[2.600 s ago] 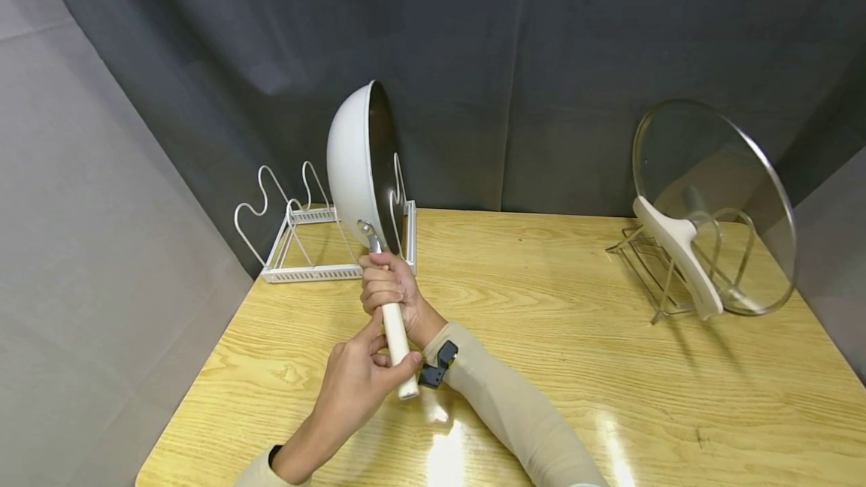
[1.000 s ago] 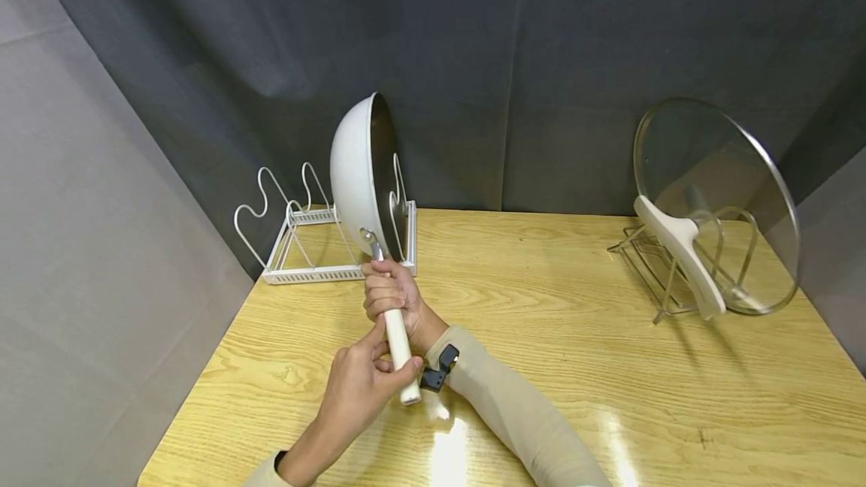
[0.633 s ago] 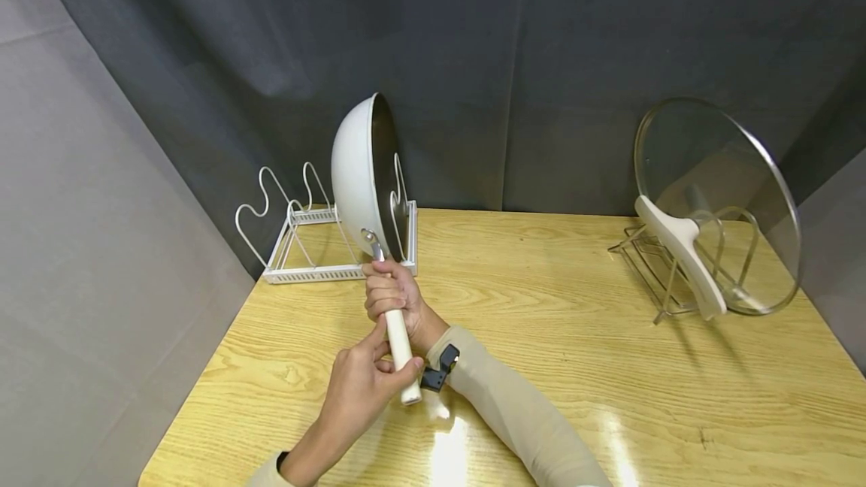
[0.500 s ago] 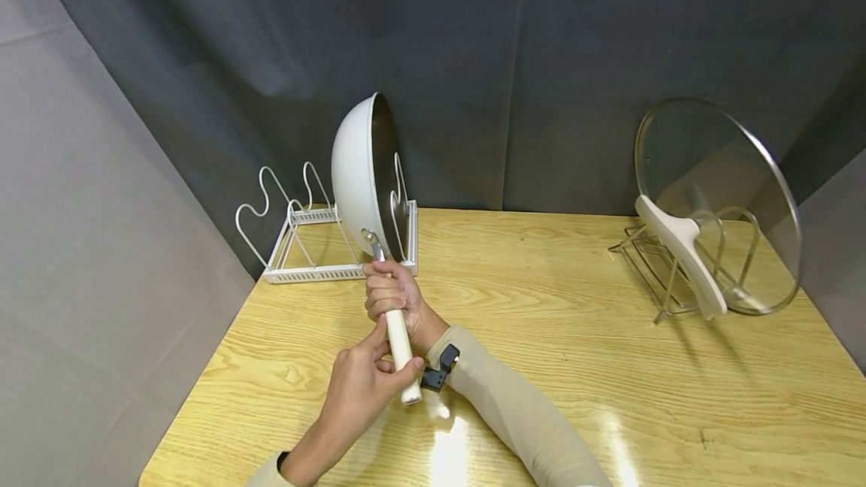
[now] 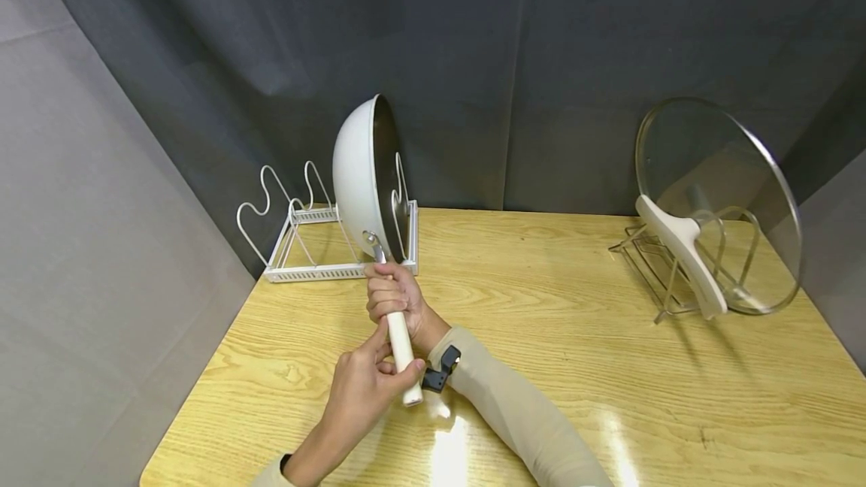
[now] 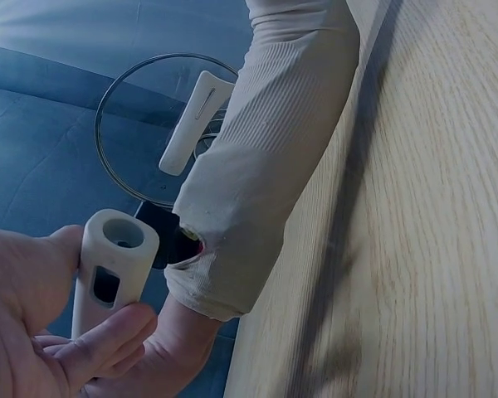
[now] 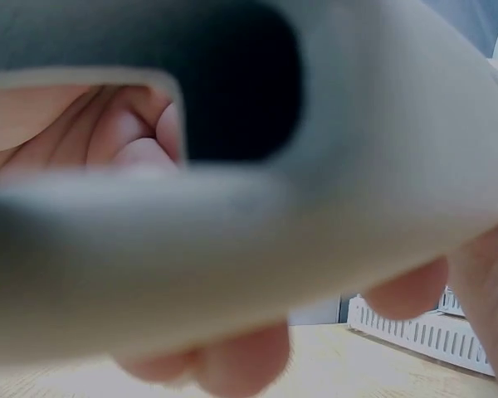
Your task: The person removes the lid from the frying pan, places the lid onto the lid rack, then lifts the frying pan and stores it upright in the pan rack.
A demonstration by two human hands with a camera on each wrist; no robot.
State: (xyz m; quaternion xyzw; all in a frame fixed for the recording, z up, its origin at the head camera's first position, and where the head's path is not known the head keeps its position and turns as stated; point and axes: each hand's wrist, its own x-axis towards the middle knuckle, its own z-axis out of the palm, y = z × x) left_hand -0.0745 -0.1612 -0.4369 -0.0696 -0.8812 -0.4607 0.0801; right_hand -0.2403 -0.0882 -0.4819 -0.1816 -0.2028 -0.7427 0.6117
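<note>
A white wok (image 5: 355, 171) with a dark inside stands on edge at the right end of a white wire rack (image 5: 318, 274), its opening facing right. My right hand (image 5: 395, 293) grips the cream handle (image 5: 401, 348) just below the metal bracket, fingers curled round it. Lower down, my left hand (image 5: 361, 385) pinches the same handle between thumb and fingers near its end. In the left wrist view, the hollow handle end (image 6: 116, 265) shows between left thumb and fingers. The handle (image 7: 382, 141) fills much of the right wrist view, with left fingertips (image 7: 245, 361) below it.
At the right, a large glass lid (image 5: 717, 149) with a cream handle bar leans in a small metal wire stand (image 5: 666, 299). Left of the wok, the white rack has more wire dividers (image 5: 267, 190). A dark curtain (image 5: 541, 81) hangs behind the wooden table (image 5: 528, 269).
The wok has come down slightly and shifted a little right within the rack, both hands moving with its handle. Over the last half second it barely moved. Lid and stand look unchanged.
</note>
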